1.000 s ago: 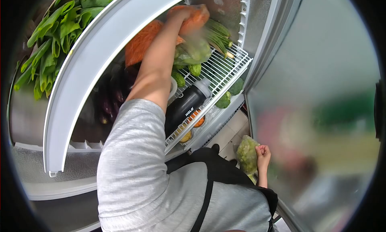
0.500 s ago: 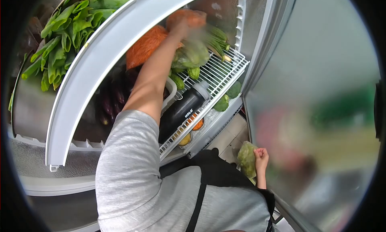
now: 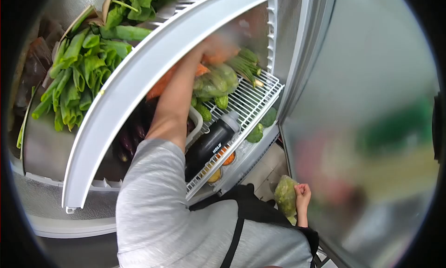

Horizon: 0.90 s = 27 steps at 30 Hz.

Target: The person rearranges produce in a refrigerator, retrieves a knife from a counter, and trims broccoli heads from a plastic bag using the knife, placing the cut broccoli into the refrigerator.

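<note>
Inside the fridge, my left hand [image 3: 210, 46] is on or beside an orange-filled plastic bag [image 3: 221, 54]; its fingers are blurred and partly hidden. Another orange bag [image 3: 160, 86] lies partly behind my forearm. Below my left hand is a clear bag of green vegetables [image 3: 216, 81], with long green stalks [image 3: 245, 66] beside it on the wire shelf [image 3: 248, 101]. Low on the right, my right hand [image 3: 303, 193] pinches the top of a clear bag of pale green pieces [image 3: 285, 195], which hangs down.
A black bottle [image 3: 211, 146] lies on the wire shelf near a white container [image 3: 195, 124]. Eggplants [image 3: 127, 140] are at the left. A curved white door edge [image 3: 100, 110] crosses in front of leafy greens [image 3: 76, 82]. Broccoli [image 3: 255, 133] sits lower. A glass door [image 3: 367, 82] stands right.
The view has shifted, so the fridge contents appear lower. The left hand and the orange bag at it look more blurred. My right hand still holds its bag.
</note>
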Each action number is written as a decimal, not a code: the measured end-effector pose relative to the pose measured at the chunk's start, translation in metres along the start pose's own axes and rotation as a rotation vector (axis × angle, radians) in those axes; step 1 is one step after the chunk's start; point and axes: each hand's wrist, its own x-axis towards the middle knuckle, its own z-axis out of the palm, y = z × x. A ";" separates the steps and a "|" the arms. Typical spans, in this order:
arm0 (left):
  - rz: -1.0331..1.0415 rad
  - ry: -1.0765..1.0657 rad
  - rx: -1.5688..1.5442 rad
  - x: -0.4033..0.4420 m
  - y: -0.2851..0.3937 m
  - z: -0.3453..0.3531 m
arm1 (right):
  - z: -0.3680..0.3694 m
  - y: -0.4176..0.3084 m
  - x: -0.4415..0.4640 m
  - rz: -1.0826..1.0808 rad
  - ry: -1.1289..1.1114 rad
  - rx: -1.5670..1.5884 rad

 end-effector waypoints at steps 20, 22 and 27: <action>-0.203 0.065 -0.064 -0.122 -0.082 -0.109 | -0.007 0.005 0.004 -0.016 -0.160 0.078; -0.222 0.059 -0.066 -0.131 -0.091 -0.113 | -0.005 0.007 0.004 -0.033 -0.160 0.110; -0.219 0.079 -0.073 -0.128 -0.086 -0.108 | -0.012 0.016 0.004 -0.012 -0.164 0.046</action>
